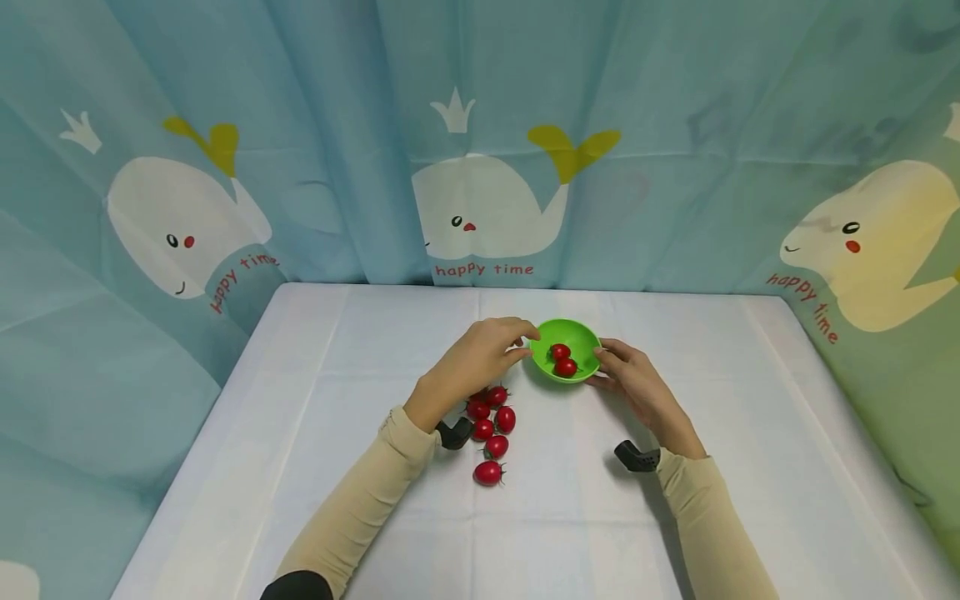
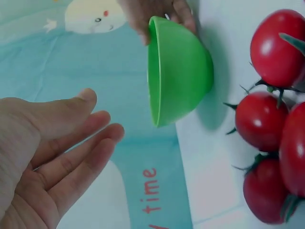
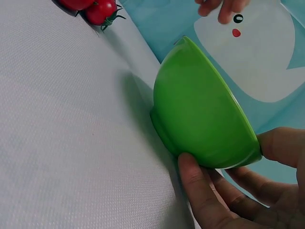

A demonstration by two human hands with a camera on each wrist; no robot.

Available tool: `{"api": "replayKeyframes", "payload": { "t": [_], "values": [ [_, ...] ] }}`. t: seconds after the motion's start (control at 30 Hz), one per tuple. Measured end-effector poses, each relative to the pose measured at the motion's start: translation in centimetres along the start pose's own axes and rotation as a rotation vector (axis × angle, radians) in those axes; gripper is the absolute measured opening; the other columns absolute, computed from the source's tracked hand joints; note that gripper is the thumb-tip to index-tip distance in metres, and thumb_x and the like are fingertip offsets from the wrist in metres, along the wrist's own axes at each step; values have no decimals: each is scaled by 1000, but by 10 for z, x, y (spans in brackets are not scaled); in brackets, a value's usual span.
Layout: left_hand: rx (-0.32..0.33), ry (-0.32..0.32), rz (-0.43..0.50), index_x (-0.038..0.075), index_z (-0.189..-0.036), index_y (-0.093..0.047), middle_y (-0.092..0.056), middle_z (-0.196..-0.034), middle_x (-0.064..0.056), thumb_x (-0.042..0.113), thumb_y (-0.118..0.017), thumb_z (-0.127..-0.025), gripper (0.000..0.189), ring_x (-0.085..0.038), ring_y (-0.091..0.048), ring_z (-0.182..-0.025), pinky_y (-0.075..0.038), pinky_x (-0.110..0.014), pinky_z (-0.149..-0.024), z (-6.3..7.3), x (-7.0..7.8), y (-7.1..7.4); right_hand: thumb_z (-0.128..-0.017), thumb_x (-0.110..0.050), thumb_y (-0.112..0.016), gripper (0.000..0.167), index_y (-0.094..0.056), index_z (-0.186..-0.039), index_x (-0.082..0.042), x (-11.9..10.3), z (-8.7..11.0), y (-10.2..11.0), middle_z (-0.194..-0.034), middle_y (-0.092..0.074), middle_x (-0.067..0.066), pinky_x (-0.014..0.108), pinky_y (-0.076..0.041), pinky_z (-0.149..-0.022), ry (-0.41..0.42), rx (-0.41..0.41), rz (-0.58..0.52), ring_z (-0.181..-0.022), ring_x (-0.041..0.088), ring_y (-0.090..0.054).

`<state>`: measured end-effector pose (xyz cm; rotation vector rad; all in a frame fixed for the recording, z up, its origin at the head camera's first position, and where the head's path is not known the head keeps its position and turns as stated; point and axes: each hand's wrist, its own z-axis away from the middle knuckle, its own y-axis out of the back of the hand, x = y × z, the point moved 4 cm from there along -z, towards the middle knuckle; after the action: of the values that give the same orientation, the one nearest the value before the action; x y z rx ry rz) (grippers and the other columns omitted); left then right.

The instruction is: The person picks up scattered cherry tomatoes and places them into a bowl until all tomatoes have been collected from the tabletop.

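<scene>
Near the far side of the table, my right hand (image 1: 637, 379) holds a green bowl (image 1: 542, 362) by its right side. In the right wrist view the thumb (image 3: 281, 145) is at the rim and the fingers (image 3: 202, 191) reach under the base. Two red cherry tomatoes (image 1: 566, 367) lie inside the bowl. My left hand (image 1: 487, 354) is at the bowl's left rim, its fingers loosely bent and holding nothing; the left wrist view shows a gap between its fingertips (image 2: 114, 131) and the bowl. Several more cherry tomatoes (image 1: 506, 419) lie below the left hand, some partly hidden by it.
A white cloth (image 1: 570, 517) covers the table. Behind it hangs a blue curtain (image 1: 337, 208) printed with whales, close along the table's far edge. The loose tomatoes form a rough column toward the near side, one (image 1: 489, 473) lying apart at its end.
</scene>
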<state>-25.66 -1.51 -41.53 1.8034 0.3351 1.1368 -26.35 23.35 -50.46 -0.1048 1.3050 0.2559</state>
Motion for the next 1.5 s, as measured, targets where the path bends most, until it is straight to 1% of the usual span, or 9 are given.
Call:
{"api": "replayKeyframes", "payload": {
  "t": [0.13,0.33,0.5,0.57,0.73,0.83,1.1,1.27,1.5],
  "values": [
    [7,5,50,11,-131,-70,-73,-128,-6,17,-69,-102,30,-19,-69,-107,-58,-36,-96,6,-6,3,-113,-26,-45,57,-31,-158,7,0,1,0,-157,-38,28,25,-60,-95,6,-1,5,-108,1,-64],
    [22,-55,172,9,-126,-72,-75,-123,-9,16,-71,-100,26,-20,-71,-107,-59,-45,-99,14,-21,5,-113,-27,-45,57,-32,-158,6,1,0,0,-158,-39,28,25,-59,-96,0,-3,3,-109,1,-64],
    [4,-27,235,13,-124,-72,-75,-125,-9,18,-71,-100,25,-21,-71,-110,-58,-46,-101,21,-39,4,-113,-27,-46,57,-33,-158,5,0,-1,1,-157,-39,27,26,-59,-98,-2,-8,0,-110,2,-64],
    [-7,-11,254,11,-126,-72,-74,-126,-10,18,-71,-100,26,-23,-71,-112,-57,-46,-103,25,-47,2,-113,-27,-46,57,-33,-157,6,0,-1,0,-156,-40,27,26,-59,-97,0,-10,-1,-110,2,-64],
    [-61,52,286,7,-130,-71,-73,-129,-11,16,-73,-98,33,-25,-70,-116,-55,-46,-107,34,-63,0,-113,-28,-46,58,-33,-158,6,0,-1,0,-155,-40,27,26,-59,-97,5,-18,-5,-110,2,-64],
    [-111,86,301,8,-131,-71,-73,-130,-9,16,-74,-98,34,-23,-69,-117,-54,-45,-108,39,-72,0,-113,-28,-46,57,-33,-158,6,0,-1,0,-156,-40,27,26,-59,-97,2,-15,-11,-110,2,-64],
    [-197,118,284,12,-129,-73,-75,-125,-5,15,-74,-97,32,-20,-69,-114,-55,-41,-104,46,-95,3,-112,-28,-46,58,-34,-157,6,-1,-1,-1,-156,-40,27,26,-59,-97,5,-17,-6,-111,3,-64],
    [-238,143,298,12,-131,-73,-75,-126,-6,11,-75,-96,35,-20,-69,-109,-57,-37,-99,47,-102,1,-113,-27,-46,57,-34,-158,5,-2,-1,1,-155,-41,26,26,-59,-97,2,-13,-6,-110,2,-64],
    [-279,124,324,11,-130,-73,-75,-127,-5,8,-76,-94,36,-19,-67,-111,-55,-33,-99,45,-107,-8,-113,-29,-46,58,-34,-158,4,-1,0,2,-154,-41,25,25,-59,-97,-10,-5,9,-110,2,-64]
  ]
}}
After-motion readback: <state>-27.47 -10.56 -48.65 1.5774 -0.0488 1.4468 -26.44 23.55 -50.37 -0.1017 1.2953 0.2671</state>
